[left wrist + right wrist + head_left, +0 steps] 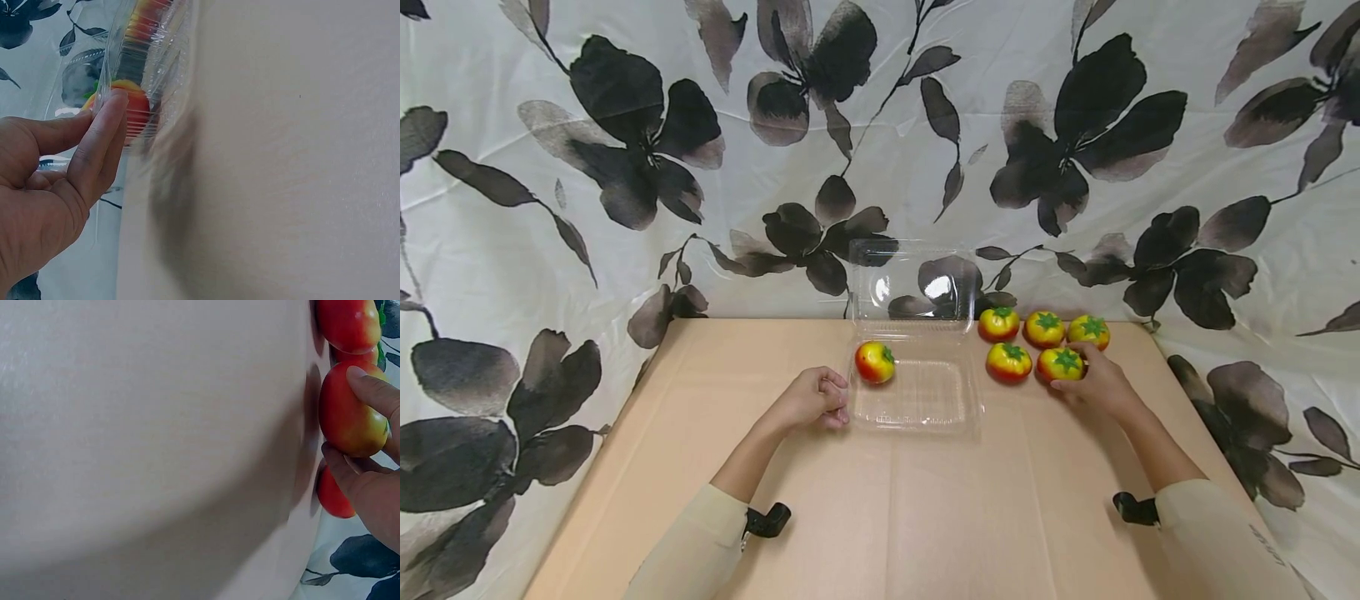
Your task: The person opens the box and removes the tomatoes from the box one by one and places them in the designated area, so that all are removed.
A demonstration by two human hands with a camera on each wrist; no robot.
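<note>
head view: right hand (1097,385) grips a tomato (1061,363) beside the others; left hand (815,398), fingers loosely curled, steadies the clear container (917,410). next comes lifting it in beside the one already inside (876,362).

left hand (815,398) – touches clear tray (917,417) | right hand (1093,383) – grips tomato (1061,363)

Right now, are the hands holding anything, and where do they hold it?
The right hand grips a tomato by its sides. The left hand touches the box at its left edge with its fingertips.
</note>
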